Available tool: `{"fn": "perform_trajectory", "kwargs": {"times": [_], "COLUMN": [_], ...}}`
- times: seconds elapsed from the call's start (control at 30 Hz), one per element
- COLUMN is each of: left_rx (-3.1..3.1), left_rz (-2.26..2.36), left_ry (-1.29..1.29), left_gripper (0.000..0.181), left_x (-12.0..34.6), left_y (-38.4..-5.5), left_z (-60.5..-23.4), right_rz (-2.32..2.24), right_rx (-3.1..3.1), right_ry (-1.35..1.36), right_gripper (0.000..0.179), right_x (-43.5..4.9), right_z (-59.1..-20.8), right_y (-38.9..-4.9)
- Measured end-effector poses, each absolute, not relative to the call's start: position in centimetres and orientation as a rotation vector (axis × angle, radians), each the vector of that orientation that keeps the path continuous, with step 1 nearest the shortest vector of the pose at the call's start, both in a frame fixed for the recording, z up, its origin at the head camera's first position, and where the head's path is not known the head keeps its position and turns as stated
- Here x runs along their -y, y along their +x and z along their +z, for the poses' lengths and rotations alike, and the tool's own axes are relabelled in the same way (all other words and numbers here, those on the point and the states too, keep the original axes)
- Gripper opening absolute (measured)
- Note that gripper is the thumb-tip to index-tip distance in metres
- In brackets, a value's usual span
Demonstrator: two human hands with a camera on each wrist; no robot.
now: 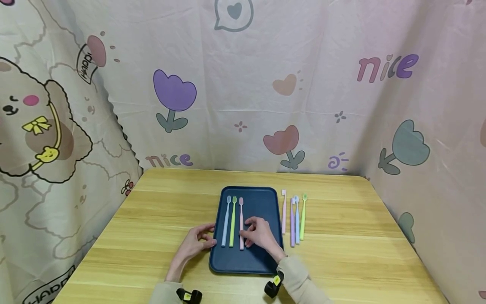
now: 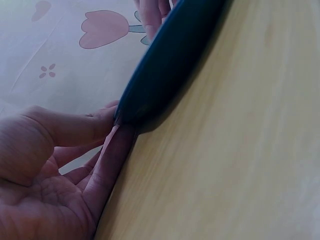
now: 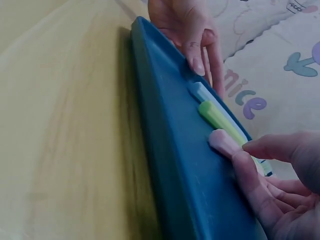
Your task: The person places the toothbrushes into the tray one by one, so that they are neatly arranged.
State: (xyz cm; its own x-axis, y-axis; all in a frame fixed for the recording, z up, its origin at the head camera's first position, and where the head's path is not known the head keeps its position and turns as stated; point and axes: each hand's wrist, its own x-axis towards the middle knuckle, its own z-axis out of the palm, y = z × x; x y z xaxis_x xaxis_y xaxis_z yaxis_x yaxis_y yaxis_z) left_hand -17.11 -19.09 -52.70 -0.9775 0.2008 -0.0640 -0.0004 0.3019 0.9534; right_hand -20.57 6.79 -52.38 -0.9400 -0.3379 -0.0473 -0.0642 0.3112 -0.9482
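A dark blue tray (image 1: 259, 262) lies on the table. On its left half, a blue toothbrush (image 1: 225, 223), a green toothbrush (image 1: 233, 223) and a pink toothbrush (image 1: 241, 211) lie side by side, heads toward the far end. My right hand (image 1: 261, 233) pinches the pink one by its handle between thumb and forefinger; the right wrist view shows the pink handle end (image 3: 224, 142) sticking out past the fingertips. With thumb and fingers, my left hand (image 1: 196, 241) holds the tray's left rim, the thumb above and a finger under the edge (image 2: 125, 112).
Right of the tray, on the wooden table (image 1: 341, 236), lie several more toothbrushes: a pink one (image 1: 284, 213), a purple one (image 1: 292, 223), a blue one (image 1: 297, 223) and a green one (image 1: 303, 219). A printed curtain (image 1: 228, 84) hangs behind and at both sides.
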Motion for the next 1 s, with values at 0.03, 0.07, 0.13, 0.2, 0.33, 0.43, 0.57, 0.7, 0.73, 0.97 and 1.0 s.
{"fn": "perform_trajectory", "kwargs": {"times": [0.03, 0.07, 0.13, 0.2, 0.33, 0.43, 0.57, 0.7, 0.73, 0.97, 1.0], "left_rx": [-2.392, -2.390, -2.390, -2.393, -2.390, -2.390, -2.391, -2.388, -2.386, -2.380, -2.383], "left_rz": [1.752, 1.755, 1.755, 1.757, 1.756, 1.758, 1.755, 1.753, 1.757, 1.760, 1.760], "left_ry": [0.189, 0.191, 0.203, 0.213, 0.218, 0.208, 0.214, 0.227, 0.225, 0.217, 0.225], "left_gripper": [0.061, 0.061, 0.061, 0.061, 0.062, 0.062, 0.061, 0.062, 0.062, 0.063, 0.062], "left_x": [19.1, 19.1, 19.1, 19.0, 19.0, 18.9, 18.9, 19.1, 19.1, 19.1, 19.1], "left_y": [-17.1, -17.1, -17.0, -17.0, -16.9, -16.9, -16.9, -16.9, -16.9, -17.0, -17.0], "left_z": [-52.7, -52.7, -52.7, -52.7, -52.6, -52.6, -52.5, -52.6, -52.5, -52.8, -52.8], "right_rz": [-1.685, -1.692, -1.712, -1.725, -1.731, -1.737, -1.744, -1.747, -1.747, -1.753, -1.754], "right_rx": [-2.335, -2.329, -2.313, -2.309, -2.319, -2.318, -2.317, -2.323, -2.326, -2.338, -2.340], "right_ry": [-0.362, -0.361, -0.359, -0.363, -0.371, -0.370, -0.369, -0.370, -0.369, -0.362, -0.363], "right_gripper": [0.039, 0.039, 0.040, 0.040, 0.040, 0.041, 0.041, 0.042, 0.042, 0.043, 0.043], "right_x": [-6.7, -6.7, -6.5, -6.4, -6.3, -6.2, -6.1, -6.0, -5.9, -5.7, -5.7], "right_z": [-52.4, -52.5, -52.6, -52.7, -52.9, -52.9, -52.8, -52.8, -52.8, -53.0, -53.0], "right_y": [-20.5, -20.5, -20.5, -20.5, -20.6, -20.6, -20.6, -20.5, -20.5, -20.6, -20.7]}}
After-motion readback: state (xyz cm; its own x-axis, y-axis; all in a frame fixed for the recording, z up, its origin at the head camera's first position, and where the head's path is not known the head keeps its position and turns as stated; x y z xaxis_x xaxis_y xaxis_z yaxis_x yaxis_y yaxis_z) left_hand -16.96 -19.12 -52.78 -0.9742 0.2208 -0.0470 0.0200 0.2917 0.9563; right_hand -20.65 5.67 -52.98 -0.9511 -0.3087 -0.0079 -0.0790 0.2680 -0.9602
